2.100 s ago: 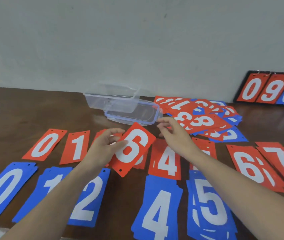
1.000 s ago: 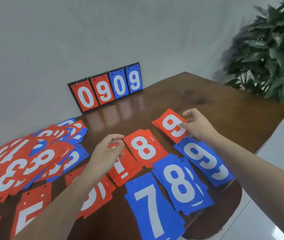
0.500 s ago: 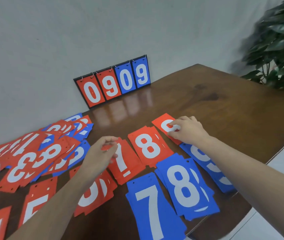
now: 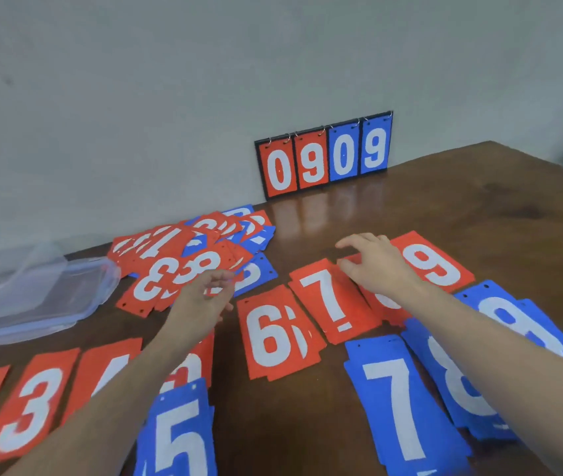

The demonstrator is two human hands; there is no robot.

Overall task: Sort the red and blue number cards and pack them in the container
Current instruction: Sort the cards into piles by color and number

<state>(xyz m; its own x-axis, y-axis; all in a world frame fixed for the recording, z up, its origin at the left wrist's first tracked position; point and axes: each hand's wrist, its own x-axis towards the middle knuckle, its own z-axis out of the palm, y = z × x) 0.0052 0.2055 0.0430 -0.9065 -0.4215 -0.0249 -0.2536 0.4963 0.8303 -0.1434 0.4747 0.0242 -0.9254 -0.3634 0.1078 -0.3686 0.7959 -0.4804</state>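
Red number cards lie in a row on the brown table: red 3 [image 4: 33, 407], red 6 [image 4: 273, 338], red 7 [image 4: 331, 300], red 9 [image 4: 434, 266]. In front lie blue 5 [image 4: 180, 434], blue 7 [image 4: 403, 407] and blue 8 [image 4: 458, 383] stacks. A mixed pile of red and blue cards [image 4: 184, 259] sits behind. My left hand [image 4: 204, 297] hovers at the pile's near edge, fingers loosely curled, nothing visibly held. My right hand [image 4: 376, 266] hangs relaxed over the red 8 stack, between the 7 and the 9. The clear container [image 4: 9, 280] stands at the left.
A clear lid [image 4: 77, 290] leans on the container. A flip scoreboard [image 4: 324, 156] showing 0909 stands against the wall at the back. The table's right edge [image 4: 548, 166] runs diagonally. My right forearm covers part of the blue 8 and 9 stacks.
The view has swung left, bringing the container in. My right hand came off the red 9 and now sits over the red 8. My left hand moved from the red 7 to the mixed pile.
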